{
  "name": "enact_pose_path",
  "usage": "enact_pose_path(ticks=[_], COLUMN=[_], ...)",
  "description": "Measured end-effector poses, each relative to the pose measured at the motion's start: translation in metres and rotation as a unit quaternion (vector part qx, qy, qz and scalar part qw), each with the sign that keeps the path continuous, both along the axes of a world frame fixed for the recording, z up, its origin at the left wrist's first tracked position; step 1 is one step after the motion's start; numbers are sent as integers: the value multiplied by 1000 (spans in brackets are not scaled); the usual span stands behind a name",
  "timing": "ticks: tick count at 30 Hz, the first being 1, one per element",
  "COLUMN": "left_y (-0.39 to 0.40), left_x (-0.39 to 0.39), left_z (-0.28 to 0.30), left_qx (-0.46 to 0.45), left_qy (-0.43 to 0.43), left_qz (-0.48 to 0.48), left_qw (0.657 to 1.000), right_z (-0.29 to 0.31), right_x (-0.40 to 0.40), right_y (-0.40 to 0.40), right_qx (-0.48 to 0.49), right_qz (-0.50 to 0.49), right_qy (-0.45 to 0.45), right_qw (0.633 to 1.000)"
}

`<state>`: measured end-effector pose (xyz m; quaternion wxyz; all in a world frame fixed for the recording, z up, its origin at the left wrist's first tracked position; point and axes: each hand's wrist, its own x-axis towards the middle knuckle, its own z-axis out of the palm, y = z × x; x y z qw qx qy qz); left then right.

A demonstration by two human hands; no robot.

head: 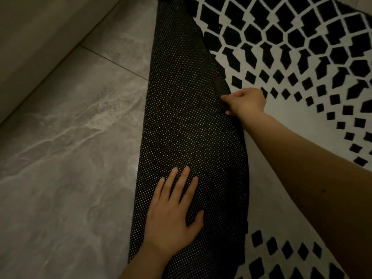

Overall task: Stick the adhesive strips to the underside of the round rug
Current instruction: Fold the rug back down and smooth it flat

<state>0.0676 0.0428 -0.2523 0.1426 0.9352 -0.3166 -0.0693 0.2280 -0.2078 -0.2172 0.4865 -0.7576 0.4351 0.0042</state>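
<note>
Rug [281,57] edge is flipped dotted-side up; left hand [173,214] is pressed flat on it, fingers spread, while a black strip [220,87] near the fold is pinched by the right hand [245,101].

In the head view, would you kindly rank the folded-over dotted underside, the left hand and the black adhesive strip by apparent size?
1. Dotted underside, by far the largest.
2. Left hand, though nearness to the camera enlarges it.
3. Black adhesive strip, smallest, partly covered by the right hand.

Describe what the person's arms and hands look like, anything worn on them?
Both are bare. The left hand and its forearm show no sleeve, glove, ring or watch. The right hand and its long forearm are likewise uncovered, with no bracelet or watch at the wrist. Fingernails look short and unpainted, though the light is dim.
</note>
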Motion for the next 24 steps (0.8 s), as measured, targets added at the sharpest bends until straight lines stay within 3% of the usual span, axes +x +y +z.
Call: enact_pose_path(ticks=[4, 6, 8, 10, 14, 24], left_y=[0, 1, 1, 1, 0, 1], left_x=[1, 0, -1, 0, 1, 1], left_z=[1, 0, 1, 2, 1, 3], left_qx=[4, 4, 5, 6, 4, 21], left_qy=[1, 0, -2, -5, -7, 4], left_qz=[0, -1, -4, -3, -3, -4], left_qw=[1000, 1000, 1000, 1000, 1000, 1000], right_z=[2, 6, 7, 0, -16, -10], right_x=[7, 7, 2, -2, -4, -48], right_y=[-4, -7, -6, -4, 0, 8], right_qx=[-209, -334, -426, -433, -427, -451], right_qz=[142, 220, 334, 402, 454, 443], right_qy=[30, 48, 7, -35, 70, 91], right_qw=[967, 915, 841, 806, 779, 770])
